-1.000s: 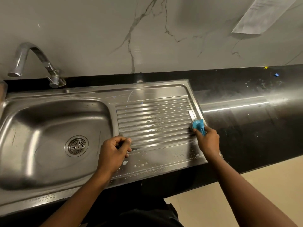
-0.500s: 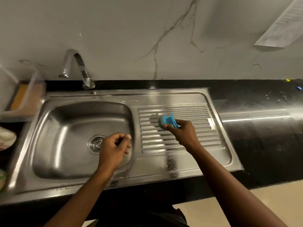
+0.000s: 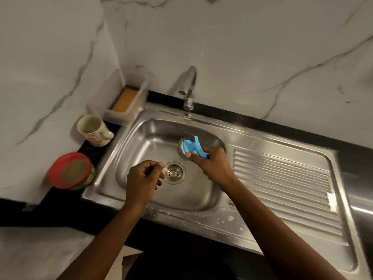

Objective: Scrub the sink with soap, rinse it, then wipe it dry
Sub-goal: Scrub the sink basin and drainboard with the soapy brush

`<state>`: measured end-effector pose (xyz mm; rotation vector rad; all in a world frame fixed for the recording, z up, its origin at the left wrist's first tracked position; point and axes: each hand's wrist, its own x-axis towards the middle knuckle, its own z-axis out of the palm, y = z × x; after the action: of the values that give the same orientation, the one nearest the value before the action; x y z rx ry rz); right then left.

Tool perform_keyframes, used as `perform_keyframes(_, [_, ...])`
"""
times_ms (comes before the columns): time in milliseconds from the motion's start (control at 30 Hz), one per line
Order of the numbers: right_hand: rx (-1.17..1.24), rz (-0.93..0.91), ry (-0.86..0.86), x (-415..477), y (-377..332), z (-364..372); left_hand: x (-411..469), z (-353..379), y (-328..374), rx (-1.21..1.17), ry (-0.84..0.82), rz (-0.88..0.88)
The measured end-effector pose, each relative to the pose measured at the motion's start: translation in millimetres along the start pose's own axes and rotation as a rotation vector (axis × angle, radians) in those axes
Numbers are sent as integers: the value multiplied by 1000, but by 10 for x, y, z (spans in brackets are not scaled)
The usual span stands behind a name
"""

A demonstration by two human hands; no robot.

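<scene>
A steel sink (image 3: 141,136) with a round drain (image 3: 174,174) and a ribbed drainboard (image 3: 282,182) fills the middle of the view. My right hand (image 3: 212,164) grips the blue handle of a steel-wool scrubber (image 3: 190,147) over the basin, just beyond the drain. My left hand (image 3: 142,181) hovers above the basin's left half with its fingers curled, and nothing shows in it. Soap bubbles dot the sink's front rim (image 3: 226,218). The tap (image 3: 188,87) stands at the back, with no water running that I can see.
A cream mug (image 3: 93,130) and a clear container holding an orange sponge (image 3: 127,102) stand at the sink's back left. A red-lidded round tub (image 3: 69,173) sits on the black counter (image 3: 302,130) to the left. Marble wall rises behind.
My right hand has carried the scrubber left, from the drainboard's right edge across the ribs into the basin. The view has swung left. My left hand stays curled.
</scene>
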<state>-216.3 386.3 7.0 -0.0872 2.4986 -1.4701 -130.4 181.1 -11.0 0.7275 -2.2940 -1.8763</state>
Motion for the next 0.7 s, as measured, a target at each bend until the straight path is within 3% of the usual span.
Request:
perform_keyframes(533, [-205, -361, -490, 364, -1217, 2137, -51, -1388, -618, -104, 366, -196])
perform_keyframes(700, [-422, -500, -627, 459, -1372, 2751, -129, -1610, -735, -107, 428, -223])
